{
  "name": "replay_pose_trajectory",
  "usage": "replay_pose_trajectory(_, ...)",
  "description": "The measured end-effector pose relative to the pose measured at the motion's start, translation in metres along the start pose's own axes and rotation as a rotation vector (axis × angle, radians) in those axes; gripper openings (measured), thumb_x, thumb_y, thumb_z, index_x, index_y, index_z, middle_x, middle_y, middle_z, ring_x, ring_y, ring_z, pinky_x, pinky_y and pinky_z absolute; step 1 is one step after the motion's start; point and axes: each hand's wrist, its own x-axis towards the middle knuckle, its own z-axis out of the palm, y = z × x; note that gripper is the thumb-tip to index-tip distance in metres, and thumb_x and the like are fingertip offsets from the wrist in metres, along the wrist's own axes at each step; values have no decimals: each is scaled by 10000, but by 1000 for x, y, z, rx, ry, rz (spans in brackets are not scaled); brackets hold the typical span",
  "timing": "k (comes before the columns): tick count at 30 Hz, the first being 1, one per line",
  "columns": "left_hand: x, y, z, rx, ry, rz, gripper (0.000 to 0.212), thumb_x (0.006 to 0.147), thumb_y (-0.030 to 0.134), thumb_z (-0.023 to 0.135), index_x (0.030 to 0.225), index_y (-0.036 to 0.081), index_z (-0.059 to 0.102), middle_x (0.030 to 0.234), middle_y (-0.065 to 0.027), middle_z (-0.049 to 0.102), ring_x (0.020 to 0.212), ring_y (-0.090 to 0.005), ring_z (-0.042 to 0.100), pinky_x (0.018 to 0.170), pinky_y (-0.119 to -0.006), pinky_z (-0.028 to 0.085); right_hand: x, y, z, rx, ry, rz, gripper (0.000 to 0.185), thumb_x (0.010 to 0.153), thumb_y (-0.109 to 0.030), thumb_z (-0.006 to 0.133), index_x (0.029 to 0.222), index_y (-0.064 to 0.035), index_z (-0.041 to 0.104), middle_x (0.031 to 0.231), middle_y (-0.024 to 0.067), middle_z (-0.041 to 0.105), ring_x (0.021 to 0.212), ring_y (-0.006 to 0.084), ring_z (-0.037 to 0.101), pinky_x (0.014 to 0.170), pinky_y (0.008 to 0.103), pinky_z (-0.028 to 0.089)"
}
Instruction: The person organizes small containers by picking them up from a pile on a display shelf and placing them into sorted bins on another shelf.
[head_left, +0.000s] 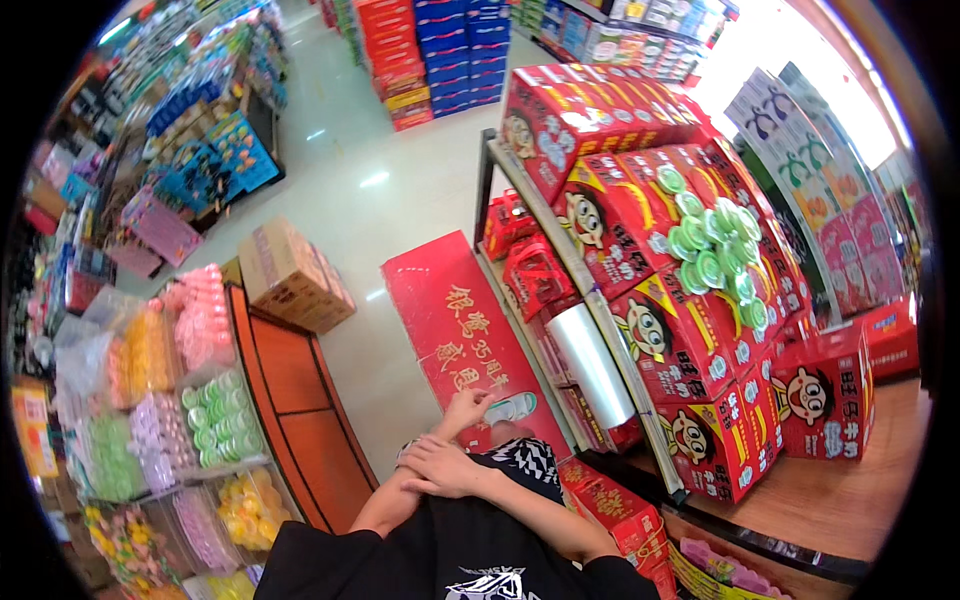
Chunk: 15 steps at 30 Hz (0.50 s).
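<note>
My left hand reaches forward in front of my body, its fingers loosely bent and nothing visible in them. My right hand lies across my left forearm, with its fingers curled over the arm near the wrist. Below the hands, a white and green shoe rests on a flat red panel bearing printed writing. To the right, red milk cartons are stacked on a display. Several green-lidded round packs sit in a heap on top of them.
At left, clear bins hold colourful packs beside an orange-brown cabinet. A cardboard box stands on the tiled floor. A roll of clear plastic hangs by the display. Blue boxes are stacked ahead.
</note>
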Motion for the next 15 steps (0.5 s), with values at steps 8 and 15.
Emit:
replay_pose_trajectory(8, -82, -44, -85, -105, -78, -280, 433, 857, 430, 619, 1016, 33, 688, 782, -122, 692, 681, -179, 642, 633, -348, 502, 24, -31, 23, 612, 71, 307, 192, 908, -172, 585, 896, 14, 628, 681, 146, 598, 608, 170, 573, 575, 324, 449)
replay_pose_trajectory(15, -152, -142, -121, -344, 745, -217, 400, 857, 374, 647, 1007, 4, 677, 754, -65, 663, 671, -127, 588, 630, -292, 486, 28, -20, 56, 508, -15, 433, 190, 931, -177, 571, 927, 6, 626, 623, -5, 555, 569, 64, 490, 519, 240, 386)
